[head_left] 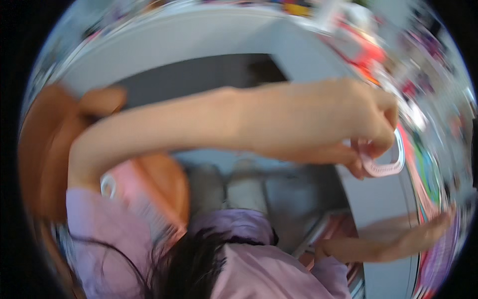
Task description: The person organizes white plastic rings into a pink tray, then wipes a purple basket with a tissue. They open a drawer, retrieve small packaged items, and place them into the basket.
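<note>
My left arm stretches across the view to the right. Its hand [371, 119] pinches a pale pink and white rounded-square ring [386, 170] between thumb and fingers, holding it above the right-hand white surface. Part of the ring is hidden by the fingers, and its kind is unclear. Lower down at the right, my right hand [423, 240] is open with its fingers stretched out, apart from the ring. It is beside brightly coloured strips [430, 172] in red, green and blue, and a purple ribbed thing [440, 259].
A white desk or counter [174, 40] curves around me. Red and white clutter [363, 47], blurred, lies at the far right. At left stands an orange-brown chair [45, 149], with a pink package [142, 194] near it. Boxes or books [333, 226] sit below the right-hand surface.
</note>
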Action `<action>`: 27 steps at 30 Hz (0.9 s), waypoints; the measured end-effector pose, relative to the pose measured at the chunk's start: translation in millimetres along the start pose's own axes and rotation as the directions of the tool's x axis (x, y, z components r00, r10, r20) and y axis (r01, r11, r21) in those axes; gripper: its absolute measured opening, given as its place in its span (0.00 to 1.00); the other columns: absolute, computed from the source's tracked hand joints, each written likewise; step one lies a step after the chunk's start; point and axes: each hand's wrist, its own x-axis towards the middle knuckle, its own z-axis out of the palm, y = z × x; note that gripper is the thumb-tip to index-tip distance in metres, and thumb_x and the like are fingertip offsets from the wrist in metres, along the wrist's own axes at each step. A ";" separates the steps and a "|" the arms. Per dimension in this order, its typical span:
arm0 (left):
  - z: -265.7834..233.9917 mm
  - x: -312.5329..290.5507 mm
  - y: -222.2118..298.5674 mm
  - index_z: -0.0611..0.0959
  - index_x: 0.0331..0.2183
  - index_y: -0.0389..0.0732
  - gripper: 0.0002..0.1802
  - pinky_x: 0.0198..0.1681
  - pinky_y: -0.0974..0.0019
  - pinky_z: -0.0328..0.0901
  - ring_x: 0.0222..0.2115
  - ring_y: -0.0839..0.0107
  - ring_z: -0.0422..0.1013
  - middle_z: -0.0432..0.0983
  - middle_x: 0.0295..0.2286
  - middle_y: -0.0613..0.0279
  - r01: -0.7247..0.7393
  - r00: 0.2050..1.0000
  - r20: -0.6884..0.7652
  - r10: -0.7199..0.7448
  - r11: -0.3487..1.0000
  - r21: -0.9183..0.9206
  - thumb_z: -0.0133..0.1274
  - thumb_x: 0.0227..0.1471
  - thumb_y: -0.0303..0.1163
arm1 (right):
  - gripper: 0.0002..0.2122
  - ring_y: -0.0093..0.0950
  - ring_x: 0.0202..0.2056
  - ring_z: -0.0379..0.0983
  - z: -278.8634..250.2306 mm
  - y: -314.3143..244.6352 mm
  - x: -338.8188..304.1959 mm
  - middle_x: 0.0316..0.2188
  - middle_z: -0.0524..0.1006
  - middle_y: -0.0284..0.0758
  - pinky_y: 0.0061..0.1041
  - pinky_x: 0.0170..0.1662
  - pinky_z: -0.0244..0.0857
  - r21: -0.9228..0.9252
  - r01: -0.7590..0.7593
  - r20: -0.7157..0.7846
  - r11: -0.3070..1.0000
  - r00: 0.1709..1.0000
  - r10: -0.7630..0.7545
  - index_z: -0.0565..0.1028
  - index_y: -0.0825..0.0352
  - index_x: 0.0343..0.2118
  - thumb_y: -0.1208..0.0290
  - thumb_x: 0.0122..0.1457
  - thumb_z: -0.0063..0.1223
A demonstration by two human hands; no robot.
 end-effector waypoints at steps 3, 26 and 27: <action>-78.9 -87.3 31.8 0.76 0.22 0.34 0.14 0.31 0.64 0.63 0.29 0.62 0.69 0.70 0.28 0.58 0.241 0.963 -0.166 -0.214 0.956 0.168 0.63 0.35 0.30 | 0.17 0.35 0.42 0.71 17.5 -90.3 -32.0 0.46 0.72 0.46 0.29 0.43 0.66 0.308 0.238 0.314 0.921 0.888 -0.334 0.69 0.73 0.48 0.66 0.61 0.43; -69.6 -376.0 290.0 0.80 0.37 0.39 0.15 0.50 0.60 0.62 0.49 0.59 0.65 0.68 0.47 0.57 0.763 0.111 -0.539 -0.835 -0.276 0.584 0.57 0.43 0.31 | 0.03 0.32 0.27 0.77 9.8 -401.5 -339.7 0.21 0.78 0.37 0.28 0.28 0.70 0.969 0.051 -0.234 -0.240 -0.108 -0.966 0.78 0.61 0.20 0.77 0.42 0.56; -70.3 -375.2 288.5 0.80 0.36 0.39 0.14 0.49 0.61 0.63 0.48 0.59 0.66 0.68 0.47 0.57 0.784 0.095 -0.559 -0.824 -0.284 0.552 0.56 0.43 0.31 | 0.03 0.30 0.27 0.78 10.1 -402.9 -352.3 0.21 0.78 0.36 0.27 0.27 0.70 0.971 0.071 -0.220 -0.229 -0.120 -0.968 0.78 0.60 0.20 0.77 0.42 0.55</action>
